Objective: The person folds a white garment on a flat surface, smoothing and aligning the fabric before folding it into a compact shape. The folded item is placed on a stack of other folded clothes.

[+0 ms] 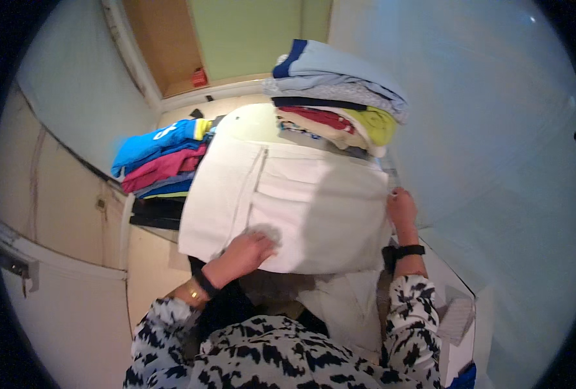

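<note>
A white garment (288, 209), with what looks like a zip running down its left part, lies spread before me over a pale surface. My left hand (249, 253) rests on its near edge, left of the middle, fingers curled; whether it grips the cloth is unclear. At the garment's right edge, my right hand (401, 204) pinches the border between thumb and fingers. The near side of the garment hangs towards my lap, above a grey-white cloth (344, 306). A shadow falls over its right half.
Folded clothes are stacked at the back left (164, 155), blue on top. A taller stack (336, 97) stands behind the garment, light blue on top. A small red object (199, 78) is on a ledge. A pale blue wall (487, 170) rises at the right.
</note>
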A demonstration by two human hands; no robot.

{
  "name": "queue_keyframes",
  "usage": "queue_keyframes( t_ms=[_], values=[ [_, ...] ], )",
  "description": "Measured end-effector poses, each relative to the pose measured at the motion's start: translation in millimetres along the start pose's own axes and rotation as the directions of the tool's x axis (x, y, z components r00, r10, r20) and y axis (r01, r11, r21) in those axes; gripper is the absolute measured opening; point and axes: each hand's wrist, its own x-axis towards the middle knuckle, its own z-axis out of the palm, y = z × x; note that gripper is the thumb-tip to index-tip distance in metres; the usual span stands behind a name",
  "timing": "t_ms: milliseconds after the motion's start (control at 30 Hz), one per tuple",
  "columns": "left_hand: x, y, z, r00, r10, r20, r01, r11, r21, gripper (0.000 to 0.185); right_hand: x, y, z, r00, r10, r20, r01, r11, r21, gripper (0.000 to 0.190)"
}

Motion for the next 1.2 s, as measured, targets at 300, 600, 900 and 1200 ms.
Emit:
queue_keyframes(
  t_ms=[300,600,900,1200],
  values=[
    [168.2,-109.0,-12.2,0.919,-0.144,-0.367,0.156,0.988,0.003,0.026,8.6,-20.7,-2.1,0.997,-0.061,-0.041,0.066,0.989,0.130,0.021],
    [219.8,-105.1,-13.2,0.887,-0.279,-0.369,0.290,0.957,-0.025,0.011,45.6,-17.0,14.5,0.982,0.038,0.186,-0.039,0.999,0.005,0.022],
    [212.2,-95.6,24.1,0.966,-0.164,-0.201,0.194,0.971,0.141,0.039,41.6,-24.0,17.5,0.964,-0.265,-0.006,0.258,0.942,-0.215,0.027],
    [213.0,-141.3,29.8,0.979,-0.168,-0.116,0.176,0.982,0.065,0.049,12.9,-48.0,26.7,0.900,-0.272,0.339,0.349,0.918,-0.189,0.056]
  ],
)
